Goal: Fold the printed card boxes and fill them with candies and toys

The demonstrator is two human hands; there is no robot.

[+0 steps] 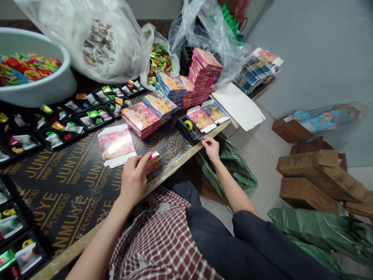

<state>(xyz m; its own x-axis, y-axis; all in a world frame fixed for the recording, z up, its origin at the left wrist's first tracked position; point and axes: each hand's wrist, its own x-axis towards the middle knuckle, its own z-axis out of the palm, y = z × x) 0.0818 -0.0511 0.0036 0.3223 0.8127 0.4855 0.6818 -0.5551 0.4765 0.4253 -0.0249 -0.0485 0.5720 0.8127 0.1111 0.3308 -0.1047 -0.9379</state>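
My left hand point(134, 179) is closed around a small pink printed box point(153, 162) near the table's front edge; the hand hides part of it. At the front end of a black tape dispenser point(190, 132), the fingertips of my right hand point(211, 147) are pinched together on the end of the tape, which hardly shows. A roll of yellow tape point(188, 125) sits inside the dispenser. Left of the box lies a flat, unfolded pink carton point(116, 144). Behind it are stacked pink boxes point(141, 118) and blue boxes point(159, 104).
Black trays point(96, 116) of small packets line the table point(72, 167). Behind stand a tub point(65, 74) of colourful pieces and clear bags point(125, 50). Flat cartons point(201, 118) and white sheets point(239, 105) lie at right. Cardboard boxes point(309, 194) and green sacks point(320, 229) cover the floor.
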